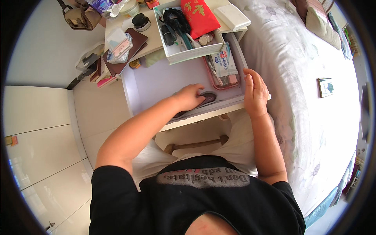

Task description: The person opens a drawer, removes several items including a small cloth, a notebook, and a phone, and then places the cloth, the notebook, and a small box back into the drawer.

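A white drawer [164,77] is pulled out over my lap. My left hand [191,96] reaches inside, close to the front panel. It touches a long dark object with a rounded, grey-rimmed end [209,97]; the hand covers its middle, so its kind and any grip are unclear. My right hand [256,94] holds the drawer's right front corner. Along the right wall lies a pink-rimmed clear container [218,85] with a packet of wipes [225,64] on top. Across the drawer's back part, an open white box [195,51] holds pens, a black fluffy item and a red envelope [202,19].
Left of the box, the desk carries dark red booklets [136,44], clear cases [119,48] and a black-lidded jar [141,22]. A white case [232,17] lies on the right. The bed [311,117] bearing a phone [326,87] stands close on my right; a wooden stool [199,144] shows below.
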Tool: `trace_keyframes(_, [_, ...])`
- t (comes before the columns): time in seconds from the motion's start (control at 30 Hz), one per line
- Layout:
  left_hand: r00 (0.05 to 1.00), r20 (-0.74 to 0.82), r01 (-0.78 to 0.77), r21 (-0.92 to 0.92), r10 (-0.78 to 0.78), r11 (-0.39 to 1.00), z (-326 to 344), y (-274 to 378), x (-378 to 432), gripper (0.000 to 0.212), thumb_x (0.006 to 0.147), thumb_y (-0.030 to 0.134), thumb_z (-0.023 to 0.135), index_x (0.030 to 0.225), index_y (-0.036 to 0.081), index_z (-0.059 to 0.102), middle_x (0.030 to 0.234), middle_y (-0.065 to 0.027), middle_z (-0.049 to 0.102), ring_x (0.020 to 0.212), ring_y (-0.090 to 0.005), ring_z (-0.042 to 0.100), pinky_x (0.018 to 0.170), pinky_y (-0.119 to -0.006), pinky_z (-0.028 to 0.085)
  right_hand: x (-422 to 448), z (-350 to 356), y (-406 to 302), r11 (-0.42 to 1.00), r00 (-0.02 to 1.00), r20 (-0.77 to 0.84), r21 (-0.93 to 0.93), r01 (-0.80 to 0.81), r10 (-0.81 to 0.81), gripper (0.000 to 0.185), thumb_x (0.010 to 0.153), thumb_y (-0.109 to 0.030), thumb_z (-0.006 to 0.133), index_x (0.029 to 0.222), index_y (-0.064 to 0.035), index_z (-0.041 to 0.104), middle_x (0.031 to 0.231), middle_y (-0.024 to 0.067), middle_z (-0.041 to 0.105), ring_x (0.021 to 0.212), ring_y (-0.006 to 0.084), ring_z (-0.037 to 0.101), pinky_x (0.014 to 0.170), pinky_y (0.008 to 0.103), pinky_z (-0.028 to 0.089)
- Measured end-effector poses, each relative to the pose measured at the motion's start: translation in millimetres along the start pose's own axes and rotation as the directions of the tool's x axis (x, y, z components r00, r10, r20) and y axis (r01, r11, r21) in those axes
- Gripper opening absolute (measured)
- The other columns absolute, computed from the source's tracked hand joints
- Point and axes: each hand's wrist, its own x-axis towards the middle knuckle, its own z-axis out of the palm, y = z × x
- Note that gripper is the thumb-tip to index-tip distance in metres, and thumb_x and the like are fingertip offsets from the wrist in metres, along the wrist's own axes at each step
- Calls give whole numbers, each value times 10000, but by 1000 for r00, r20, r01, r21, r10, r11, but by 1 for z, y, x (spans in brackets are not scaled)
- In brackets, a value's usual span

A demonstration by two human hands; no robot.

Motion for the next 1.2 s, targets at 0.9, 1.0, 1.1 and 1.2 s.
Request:
trace_keyframes(0.9, [870, -457, 197, -15, -183, 980, -51, -115, -168, 451, 886, 153, 440, 1280, -21, 304, 1260, -217, 420, 1174, -336, 407, 964, -372, 345, -2, 6, -1, 988, 990, 105, -132, -85, 99, 283, 912, -246, 420, 932, -36, 610, 894, 128, 624, 832, 290, 584, 736, 343, 451])
trace_keyframes(1.0, [785, -576, 270, -12, -227, 963, -45, -111, -151, 474, 866, 123, 447, 1276, -50, 282, 1223, -272, 419, 1143, -398, 401, 968, -399, 337, -2, 7, 0, 983, 986, 116, -158, -97, 116, 297, 914, -254, 410, 939, -35, 610, 901, 121, 626, 846, 283, 585, 750, 341, 449])
trace_keyframes(1.1, [749, -574, 382, -33, -330, 924, -69, -116, -124, 423, 878, 158, 437, 1218, -70, 332, 1148, -291, 471, 1068, -422, 454, 913, -419, 373, -2, 5, 0, 981, 984, 136, -173, -93, 117, 310, 916, -263, 401, 944, -34, 609, 904, 117, 627, 853, 279, 586, 757, 340, 449])
trace_keyframes(1.2, [668, -613, 429, -147, -422, 892, -89, -138, -96, 397, 891, 200, 427, 1168, -79, 370, 1081, -293, 514, 1008, -425, 495, 868, -429, 395, -2, 7, 3, 978, 979, 161, -185, -91, 121, 333, 921, -281, 391, 972, -30, 603, 908, 112, 630, 812, 230, 598, 742, 323, 456])
